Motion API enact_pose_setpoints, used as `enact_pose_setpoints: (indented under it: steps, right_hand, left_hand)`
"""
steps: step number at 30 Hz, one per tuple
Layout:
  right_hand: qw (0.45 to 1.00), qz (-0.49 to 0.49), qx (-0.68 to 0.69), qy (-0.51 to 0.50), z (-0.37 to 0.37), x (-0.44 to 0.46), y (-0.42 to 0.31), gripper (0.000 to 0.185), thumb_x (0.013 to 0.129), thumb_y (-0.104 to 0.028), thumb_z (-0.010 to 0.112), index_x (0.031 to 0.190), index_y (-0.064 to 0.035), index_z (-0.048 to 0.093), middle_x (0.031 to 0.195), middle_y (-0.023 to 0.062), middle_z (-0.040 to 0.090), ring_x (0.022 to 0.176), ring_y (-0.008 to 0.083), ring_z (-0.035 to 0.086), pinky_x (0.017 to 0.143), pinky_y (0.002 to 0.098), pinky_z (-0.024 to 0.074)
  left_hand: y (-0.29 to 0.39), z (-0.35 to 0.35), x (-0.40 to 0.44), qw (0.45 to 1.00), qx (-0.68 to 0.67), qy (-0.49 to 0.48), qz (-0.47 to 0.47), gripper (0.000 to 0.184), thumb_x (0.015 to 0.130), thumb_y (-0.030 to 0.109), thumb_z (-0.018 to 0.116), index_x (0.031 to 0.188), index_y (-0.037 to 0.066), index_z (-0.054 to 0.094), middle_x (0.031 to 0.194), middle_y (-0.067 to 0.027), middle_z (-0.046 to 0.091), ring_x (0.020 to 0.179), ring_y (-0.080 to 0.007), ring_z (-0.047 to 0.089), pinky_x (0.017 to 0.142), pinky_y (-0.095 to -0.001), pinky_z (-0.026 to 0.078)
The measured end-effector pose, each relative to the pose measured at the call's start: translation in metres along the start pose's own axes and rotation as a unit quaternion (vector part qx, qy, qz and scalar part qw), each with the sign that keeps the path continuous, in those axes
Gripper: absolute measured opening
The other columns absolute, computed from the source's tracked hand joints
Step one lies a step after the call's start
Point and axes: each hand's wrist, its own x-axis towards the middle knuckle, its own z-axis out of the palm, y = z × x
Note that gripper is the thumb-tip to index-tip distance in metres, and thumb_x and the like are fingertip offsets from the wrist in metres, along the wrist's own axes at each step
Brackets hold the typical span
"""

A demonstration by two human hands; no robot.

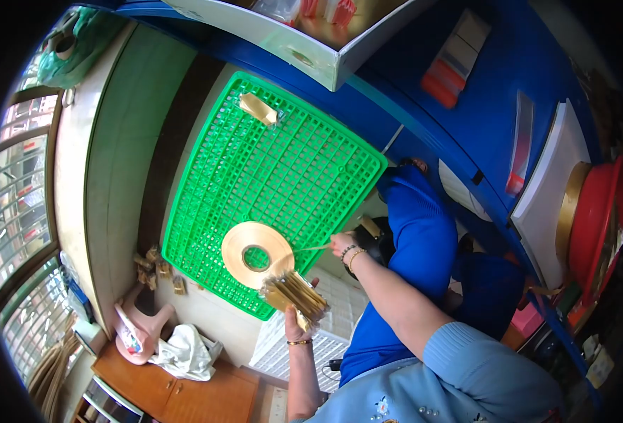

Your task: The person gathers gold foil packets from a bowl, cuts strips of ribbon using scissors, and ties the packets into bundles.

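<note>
My left hand (296,324) is wrapped round a bundle of gold packets (296,299) in clear plastic, held beside the edge of the tape roll. The wide tan tape roll (238,243) lies flat on an upturned green plastic crate (311,158). From the roll a thin strip of tape (313,248) stretches to my right hand (345,244), whose fingers are pinched on its end. One more gold packet (258,108) rests at the crate's far end.
A white box (325,60) with red-and-clear packets stands on the blue table (410,42). To the right are a red basin (594,233) and a white board (555,169). A pink stool (135,328) and white cloth (188,352) sit at lower left, near gold bundles (149,271).
</note>
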Motion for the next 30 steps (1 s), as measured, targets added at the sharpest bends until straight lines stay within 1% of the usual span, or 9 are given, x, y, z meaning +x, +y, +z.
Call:
enact_pose_setpoints:
  steps: [3,9,10,14,16,19,22,23,30]
  right_hand:
    - [0.983,-0.088,0.014,0.163,0.005,0.045,0.015,0.019,0.075,-0.009,0.065,0.092,-0.0021,0.062,0.08,0.0081,0.065,0.072,0.0199,0.062,0.066,0.0349,0.0505]
    - [0.953,-0.26,0.007,0.153,-0.002,0.068,0.024,0.012,0.068,-0.006,0.064,0.076,-0.0024,0.056,0.068,0.0066,0.06,0.063,0.0169,0.057,0.061,0.0322,0.047]
    - [0.897,-0.335,-0.011,0.288,0.015,0.047,0.018,0.01,0.074,-0.012,0.061,0.079,-0.0047,0.058,0.066,0.0114,0.063,0.063,0.0238,0.061,0.063,0.0362,0.049]
    - [0.872,-0.416,-0.217,0.139,0.015,-0.081,-0.018,0.011,0.083,-0.018,0.054,0.083,-0.0094,0.061,0.077,0.0164,0.065,0.073,0.0367,0.064,0.064,0.0455,0.0486]
    - [0.761,-0.484,-0.431,0.01,0.014,-0.112,-0.018,0.012,0.084,-0.017,0.052,0.082,-0.0077,0.059,0.076,0.0166,0.066,0.073,0.0369,0.064,0.063,0.0461,0.0485]
    - [0.699,-0.511,-0.5,0.017,0.008,-0.147,-0.007,0.021,0.083,-0.018,0.053,0.064,-0.0076,0.051,0.065,0.0148,0.063,0.062,0.0327,0.063,0.054,0.0451,0.042]
    - [0.633,-0.556,-0.538,-0.008,-0.009,-0.162,-0.006,0.011,0.078,-0.013,0.053,0.068,-0.0084,0.056,0.063,0.0171,0.062,0.062,0.0333,0.063,0.064,0.046,0.0427]
    - [0.604,-0.538,-0.588,0.001,-0.011,-0.169,-0.004,0.006,0.072,-0.011,0.055,0.068,-0.009,0.058,0.064,0.0168,0.063,0.066,0.0326,0.064,0.076,0.0462,0.041]
    - [0.489,-0.39,-0.769,-0.128,-0.044,-0.219,0.01,0.015,0.075,-0.013,0.054,0.078,-0.0082,0.068,0.083,0.0142,0.068,0.084,0.0296,0.067,0.076,0.0465,0.0457]
  left_hand:
    - [-0.005,-0.003,0.0,1.0,-0.008,0.0,-0.001,0.083,0.079,0.039,0.072,0.144,0.013,0.028,0.144,-0.0286,0.028,0.11,-0.0328,0.057,0.09,-0.0482,0.051]
    - [-0.002,0.012,0.01,1.0,0.022,0.0,0.019,0.092,0.075,0.046,0.074,0.145,0.013,0.024,0.143,-0.0302,0.027,0.105,-0.0318,0.06,0.086,-0.0479,0.053]
    - [0.001,0.015,0.012,1.0,0.013,-0.011,0.015,0.094,0.074,0.047,0.074,0.145,0.013,0.023,0.143,-0.03,0.027,0.105,-0.0317,0.06,0.086,-0.0467,0.054]
    - [0.026,0.041,0.027,0.995,0.051,-0.08,0.023,0.091,0.076,0.042,0.073,0.145,0.008,0.023,0.144,-0.0272,0.028,0.108,-0.0325,0.058,0.086,-0.0432,0.053]
    - [0.039,0.036,0.032,0.992,0.092,-0.088,-0.004,0.09,0.077,0.042,0.073,0.143,0.004,0.025,0.142,-0.0241,0.034,0.11,-0.0303,0.057,0.088,-0.0426,0.052]
    - [0.053,0.024,0.028,0.99,0.111,-0.049,-0.073,0.088,0.077,0.041,0.072,0.141,0.001,0.028,0.139,-0.0201,0.04,0.111,-0.028,0.056,0.091,-0.0416,0.05]
    - [0.059,0.034,0.026,0.971,0.178,-0.102,-0.127,0.084,0.078,0.038,0.071,0.139,-0.001,0.03,0.136,-0.0171,0.045,0.112,-0.0269,0.056,0.094,-0.0414,0.048]
    - [0.058,0.029,0.026,0.968,0.181,-0.119,-0.128,0.082,0.079,0.037,0.071,0.139,-0.001,0.03,0.136,-0.0175,0.045,0.114,-0.0276,0.055,0.095,-0.0405,0.047]
    - [0.044,0.078,0.028,0.96,0.114,-0.213,-0.139,0.091,0.075,0.048,0.071,0.144,0.009,0.026,0.138,-0.0229,0.04,0.115,-0.0347,0.053,0.094,-0.0483,0.047]
